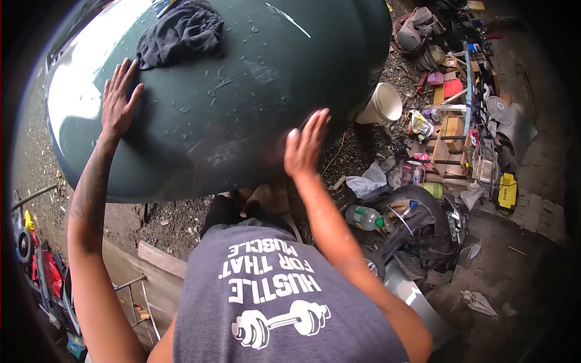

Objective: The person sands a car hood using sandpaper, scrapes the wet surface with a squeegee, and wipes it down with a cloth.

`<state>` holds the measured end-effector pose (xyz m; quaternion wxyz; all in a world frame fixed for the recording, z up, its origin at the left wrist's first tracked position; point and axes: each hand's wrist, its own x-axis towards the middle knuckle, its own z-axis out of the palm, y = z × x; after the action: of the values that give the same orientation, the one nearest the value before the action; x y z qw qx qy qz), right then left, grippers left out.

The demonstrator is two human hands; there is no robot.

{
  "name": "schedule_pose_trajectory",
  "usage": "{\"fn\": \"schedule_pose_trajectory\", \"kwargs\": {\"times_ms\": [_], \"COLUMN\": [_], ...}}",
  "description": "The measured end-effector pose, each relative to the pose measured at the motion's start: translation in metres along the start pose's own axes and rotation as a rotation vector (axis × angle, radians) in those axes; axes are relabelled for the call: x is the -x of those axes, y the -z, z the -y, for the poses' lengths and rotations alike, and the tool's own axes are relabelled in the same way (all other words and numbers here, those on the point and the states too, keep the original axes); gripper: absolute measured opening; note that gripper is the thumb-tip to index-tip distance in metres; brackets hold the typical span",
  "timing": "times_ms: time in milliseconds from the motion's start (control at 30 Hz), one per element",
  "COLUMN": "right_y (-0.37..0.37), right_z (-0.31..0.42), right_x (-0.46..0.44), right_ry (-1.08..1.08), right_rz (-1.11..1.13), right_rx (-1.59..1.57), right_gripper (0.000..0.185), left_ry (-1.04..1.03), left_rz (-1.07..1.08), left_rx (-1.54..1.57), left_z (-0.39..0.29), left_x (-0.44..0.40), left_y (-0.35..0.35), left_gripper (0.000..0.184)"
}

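Note:
A large dark green car panel [181,121], glossy and dotted with water drops, fills the upper middle of the head view. My left hand [119,101] lies on its left part, palm down with the fingers apart, holding nothing. Just beyond those fingertips is a crumpled dark grey cloth [181,35] on the panel. My right hand [306,143] is at the panel's lower right edge, empty, with the thumb apart from the stretched fingers; whether its palm touches the surface is unclear. A white scratch-like mark shows near the panel's top.
A white bucket [387,103] stands right of the panel. Beyond it are cluttered boxes and tools. A plastic bottle [364,218] and a black tyre [423,209] lie at the lower right. Red equipment [51,272] and a metal frame [138,302] are at the lower left.

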<state>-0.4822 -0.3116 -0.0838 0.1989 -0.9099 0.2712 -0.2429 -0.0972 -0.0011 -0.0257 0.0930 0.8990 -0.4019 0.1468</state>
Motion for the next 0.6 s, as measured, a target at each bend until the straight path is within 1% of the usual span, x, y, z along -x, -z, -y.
{"fn": "schedule_pose_trajectory", "kwargs": {"times_ms": [33,67,100,133,200,233,267,333,400,433,467,533,600], "right_y": [0.004,0.01,0.015,0.017,0.009,0.002,-0.006,-0.006,0.002,0.002,0.004,0.009,-0.004], "right_z": [-0.019,-0.038,-0.054,-0.058,-0.021,0.008,0.03,0.041,0.01,-0.019,-0.039,-0.034,0.014], "right_x": [-0.029,-0.063,-0.093,-0.102,-0.063,-0.029,0.009,0.026,-0.021,-0.055,-0.087,-0.103,-0.052], "right_ry": [-0.02,-0.093,-0.2,-0.238,-0.183,-0.087,-0.039,-0.003,0.063,0.014,-0.179,-0.304,-0.112], "right_rz": [-0.019,-0.025,-0.016,0.022,-0.029,-0.03,0.014,0.055,0.005,-0.03,-0.019,0.016,-0.035], "right_rx": [0.031,0.008,-0.026,0.042,-0.076,-0.069,-0.083,-0.076,-0.013,-0.053,-0.09,-0.018,-0.071], "right_gripper": [0.074,0.069,0.068,0.069,0.071,0.072,0.071,0.07,0.07,0.07,0.07,0.069,0.069], "left_ry": [-0.006,0.006,-0.005,-0.019,-0.012,-0.009,-0.003,0.0,0.008,0.008,0.027,0.024,0.037], "left_rz": [-0.007,-0.009,-0.028,-0.041,-0.039,-0.047,-0.045,-0.06,-0.051,-0.047,-0.017,-0.031,-0.006], "left_rx": [-0.023,-0.016,-0.009,-0.003,0.015,-0.01,-0.032,-0.008,-0.002,0.01,0.025,0.016,0.021], "left_z": [0.0,-0.001,-0.002,-0.004,-0.006,-0.006,-0.006,-0.008,-0.01,-0.009,-0.014,-0.018,-0.015], "left_x": [0.0,-0.003,-0.003,0.0,-0.003,-0.003,0.001,0.002,0.0,0.0,0.0,0.0,-0.001], "left_y": [-0.001,-0.001,0.0,0.001,0.002,-0.001,-0.003,-0.001,-0.001,-0.001,0.003,0.008,0.003], "left_gripper": [0.067,0.067,0.067,0.067,0.067,0.067,0.067,0.067,0.066,0.066,0.067,0.067,0.069]}}
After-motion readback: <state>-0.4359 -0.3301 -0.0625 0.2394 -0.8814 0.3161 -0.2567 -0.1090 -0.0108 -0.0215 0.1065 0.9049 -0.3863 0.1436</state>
